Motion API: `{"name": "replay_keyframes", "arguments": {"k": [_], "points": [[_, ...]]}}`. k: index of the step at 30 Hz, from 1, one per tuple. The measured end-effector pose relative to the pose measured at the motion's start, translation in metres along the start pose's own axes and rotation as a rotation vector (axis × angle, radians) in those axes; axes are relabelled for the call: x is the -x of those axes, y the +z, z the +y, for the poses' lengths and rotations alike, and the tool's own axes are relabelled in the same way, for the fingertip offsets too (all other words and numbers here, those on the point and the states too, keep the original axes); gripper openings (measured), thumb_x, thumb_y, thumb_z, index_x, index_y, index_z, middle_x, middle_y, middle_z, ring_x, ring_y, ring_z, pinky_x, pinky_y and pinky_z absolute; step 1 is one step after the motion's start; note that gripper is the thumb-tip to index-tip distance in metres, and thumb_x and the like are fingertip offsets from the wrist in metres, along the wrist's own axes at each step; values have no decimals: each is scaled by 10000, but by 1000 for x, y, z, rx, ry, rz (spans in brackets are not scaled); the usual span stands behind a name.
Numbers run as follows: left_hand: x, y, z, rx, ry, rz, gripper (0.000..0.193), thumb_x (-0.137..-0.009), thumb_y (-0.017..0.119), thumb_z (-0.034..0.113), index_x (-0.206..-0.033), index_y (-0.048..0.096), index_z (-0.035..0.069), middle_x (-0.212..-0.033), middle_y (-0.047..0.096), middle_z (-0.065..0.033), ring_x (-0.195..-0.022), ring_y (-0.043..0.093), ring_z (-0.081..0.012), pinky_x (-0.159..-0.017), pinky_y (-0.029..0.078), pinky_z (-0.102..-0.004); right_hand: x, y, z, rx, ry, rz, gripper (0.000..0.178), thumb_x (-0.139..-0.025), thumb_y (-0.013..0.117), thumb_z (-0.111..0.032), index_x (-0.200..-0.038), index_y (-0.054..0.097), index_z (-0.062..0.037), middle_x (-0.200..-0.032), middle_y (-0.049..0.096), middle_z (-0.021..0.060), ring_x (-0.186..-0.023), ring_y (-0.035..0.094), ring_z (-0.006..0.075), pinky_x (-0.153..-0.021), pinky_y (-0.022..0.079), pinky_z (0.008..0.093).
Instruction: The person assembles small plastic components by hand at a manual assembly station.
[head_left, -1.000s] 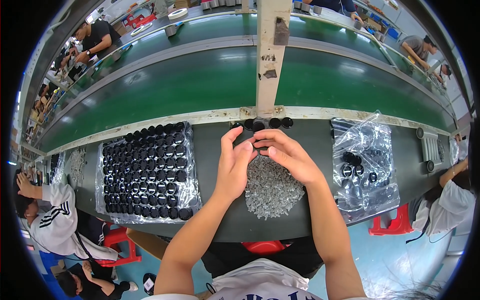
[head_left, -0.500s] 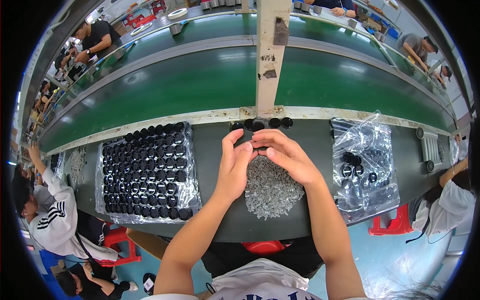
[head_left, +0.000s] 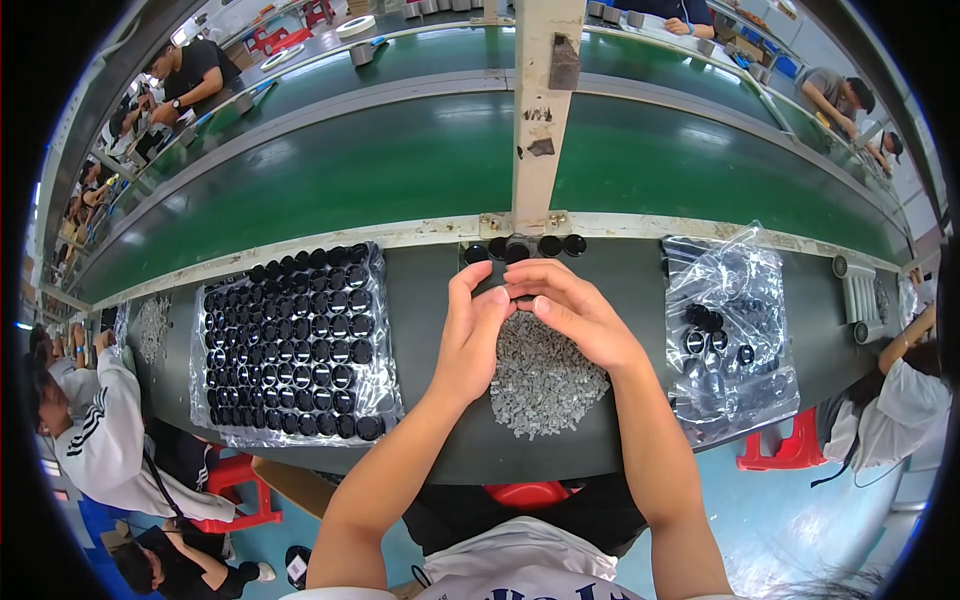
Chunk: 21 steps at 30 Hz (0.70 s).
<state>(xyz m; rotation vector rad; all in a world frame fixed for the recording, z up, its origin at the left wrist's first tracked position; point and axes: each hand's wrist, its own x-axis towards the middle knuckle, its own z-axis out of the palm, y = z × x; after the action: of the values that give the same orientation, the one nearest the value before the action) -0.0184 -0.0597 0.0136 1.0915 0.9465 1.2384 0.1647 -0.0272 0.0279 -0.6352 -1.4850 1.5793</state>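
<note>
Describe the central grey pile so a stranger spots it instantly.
Start at the green conveyor, then drop to the dark table. Between the person's forearms lies the grey pile: tiny loose chips, unlike the round black pieces on either side.

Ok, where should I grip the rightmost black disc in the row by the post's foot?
Pinch the black disc by its round rim, probably coming from its right with the right hand. It appears to lie flat with that edge exposed, while a neighbouring disc crowds its left and the pale rail runs behind.
</note>
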Motion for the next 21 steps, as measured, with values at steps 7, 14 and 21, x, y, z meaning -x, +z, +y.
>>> {"name": "replay_keyframes", "arguments": {"k": [7,14,21], "points": [[0,0,0,-5,1,0,488,-1097,462,293,-1478,327,20,-1498,351,-147,-1360,474,-249,-1139,448,-427,0,0,-1,9,2,-5,398,-1038,609,-190,-1350,565,54,-1377,500,117,-1270,585,253,-1058,474,388],[0,0,2,0,-1,1,487,-1098,467,305,-1473,336,23,-1490,358,-143,-1360,472,-244,-1142,447,-429,0,0,-1,-12,-4,8,399,-1037,615,-199,-1346,572,50,-1381,500,118,-1270,587,254,-1059,474,390],[0,0,1,3,-13,-1,483,-1102,460,305,-1472,333,23,-1481,364,-136,-1358,471,-237,-1147,444,-426,0,0,-1,-11,11,11,406,-1036,620,-209,-1348,572,46,-1382,499,118,-1268,589,258,-1061,473,394]]}}
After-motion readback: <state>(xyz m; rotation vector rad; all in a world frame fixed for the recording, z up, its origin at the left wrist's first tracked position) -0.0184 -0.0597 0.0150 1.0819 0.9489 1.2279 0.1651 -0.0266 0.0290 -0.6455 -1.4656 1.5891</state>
